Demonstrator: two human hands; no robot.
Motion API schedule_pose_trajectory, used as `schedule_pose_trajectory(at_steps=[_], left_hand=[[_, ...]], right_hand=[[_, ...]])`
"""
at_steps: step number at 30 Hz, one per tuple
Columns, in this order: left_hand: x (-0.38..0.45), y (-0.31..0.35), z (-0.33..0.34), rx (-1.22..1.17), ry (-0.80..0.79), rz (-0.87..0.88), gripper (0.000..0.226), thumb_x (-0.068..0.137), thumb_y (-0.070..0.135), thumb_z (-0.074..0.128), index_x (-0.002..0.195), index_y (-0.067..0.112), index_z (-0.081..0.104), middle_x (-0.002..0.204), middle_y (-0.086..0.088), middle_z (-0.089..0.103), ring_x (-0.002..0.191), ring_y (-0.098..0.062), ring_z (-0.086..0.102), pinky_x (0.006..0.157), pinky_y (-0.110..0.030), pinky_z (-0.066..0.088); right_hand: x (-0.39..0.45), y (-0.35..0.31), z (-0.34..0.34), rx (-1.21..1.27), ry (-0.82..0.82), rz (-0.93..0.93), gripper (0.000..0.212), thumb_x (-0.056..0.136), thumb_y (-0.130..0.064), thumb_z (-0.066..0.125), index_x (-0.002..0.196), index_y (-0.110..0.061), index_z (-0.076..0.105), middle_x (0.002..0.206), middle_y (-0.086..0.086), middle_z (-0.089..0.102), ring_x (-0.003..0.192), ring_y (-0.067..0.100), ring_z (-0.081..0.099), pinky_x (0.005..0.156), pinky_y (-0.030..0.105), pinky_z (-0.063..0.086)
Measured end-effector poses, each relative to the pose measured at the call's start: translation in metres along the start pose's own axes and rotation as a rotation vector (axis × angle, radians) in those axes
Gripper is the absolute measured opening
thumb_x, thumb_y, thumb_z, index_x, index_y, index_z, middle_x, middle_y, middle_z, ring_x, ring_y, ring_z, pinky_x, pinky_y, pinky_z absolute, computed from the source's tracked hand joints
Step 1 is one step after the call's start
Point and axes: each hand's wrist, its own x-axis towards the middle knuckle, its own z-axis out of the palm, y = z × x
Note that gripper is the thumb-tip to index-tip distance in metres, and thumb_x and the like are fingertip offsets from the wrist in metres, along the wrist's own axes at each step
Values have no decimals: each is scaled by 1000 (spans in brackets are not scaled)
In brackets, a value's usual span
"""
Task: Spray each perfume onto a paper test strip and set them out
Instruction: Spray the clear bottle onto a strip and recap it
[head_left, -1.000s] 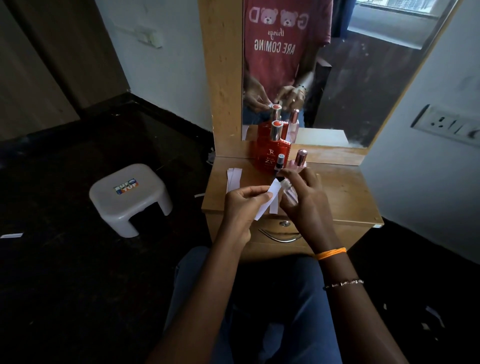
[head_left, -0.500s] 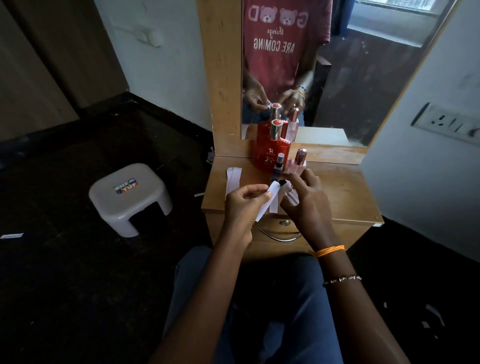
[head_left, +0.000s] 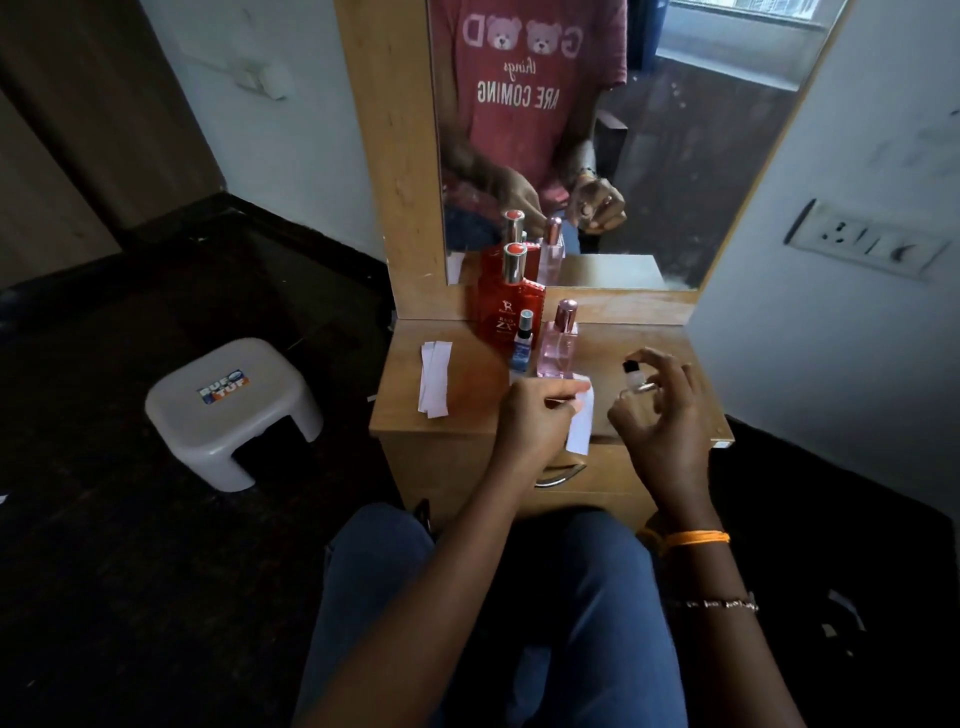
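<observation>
- At the back of the wooden counter, against the mirror, stands a tall red perfume bottle with an "R" mark and "ZX" on its front; smaller lettering is too blurred to read.
- Just in front of it stand a small blue spray bottle and a pink perfume bottle, close together.
- Left hand pinches a white paper test strip that hangs past the counter's front edge.
- Right hand grips a small clear spray vial with a black cap, forefinger on top, held over the bare right side of the counter.
- Spare test strips lie near the left edge, well apart from the bottles.
- Reflected shirt print reads, mirrored, "GOOD things ARE COMING".
- On the floor to the left, a grey plastic stool carries a sticker whose lower word reads "TUF"; the upper word is unclear.
</observation>
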Motion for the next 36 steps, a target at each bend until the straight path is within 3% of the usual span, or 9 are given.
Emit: schedule_pose_trajectory(at_steps=[5,8,12,16,19,26,31,33,36], left_hand=[[9,3,24,271,-24,167,29,84,-2,59,111,4,67,110,-13,69,101,-19,65,83,-15,46],[12,-3,31,473,-34,248,22,86,1,58,105,3,68,107,-9,63,98,-19,60,80,-23,51],[11,-11,33,621,37,272,23,86,12,60,108,7,65,113,-5,55,105,-18,51,73,-20,45],[12,-12,33,648,75,279,25,87,19,62,110,14,66,116,-1,53,107,-14,48,72,-15,37],[15,-13,33,662,92,314,26,85,19,64,111,16,67,118,-3,54,110,-19,48,77,-21,42],[3,-18,29,747,123,385,28,85,21,64,113,20,66,111,-7,55,106,-22,51,78,-30,50],[5,-18,29,732,41,311,30,90,26,57,120,23,61,124,-6,48,114,-22,45,86,-31,48],[8,-19,30,720,46,295,34,88,26,59,122,23,60,125,-5,47,114,-21,44,85,-29,48],[7,-18,29,662,56,365,40,87,18,61,127,23,56,119,-5,50,110,-19,47,84,-27,50]], right_hand=[[0,5,-9,4,40,3,47,70,4,68,113,-14,59,100,3,52,84,19,50,69,5,35],[0,9,-11,2,57,-1,51,66,6,67,112,-14,59,98,1,52,80,16,49,69,4,34],[1,13,-10,24,47,28,51,66,6,67,113,-14,60,99,6,54,79,16,50,69,6,36],[-2,14,-4,90,12,51,46,72,3,66,113,-15,59,102,3,54,82,15,50,69,7,38],[-6,12,0,115,-1,87,45,75,2,67,115,-18,58,104,1,54,84,13,51,67,5,38],[-8,15,-1,141,2,112,45,74,0,68,113,-20,59,105,-1,54,88,15,54,73,29,48],[-7,15,0,139,4,123,44,75,-1,69,114,-19,59,110,3,58,90,15,55,74,20,44],[-8,14,0,148,5,114,45,76,-2,69,114,-23,58,111,3,59,90,12,55,73,21,45],[-8,15,0,207,-27,128,49,80,-9,70,112,-42,52,111,3,59,91,20,58,73,36,51]])
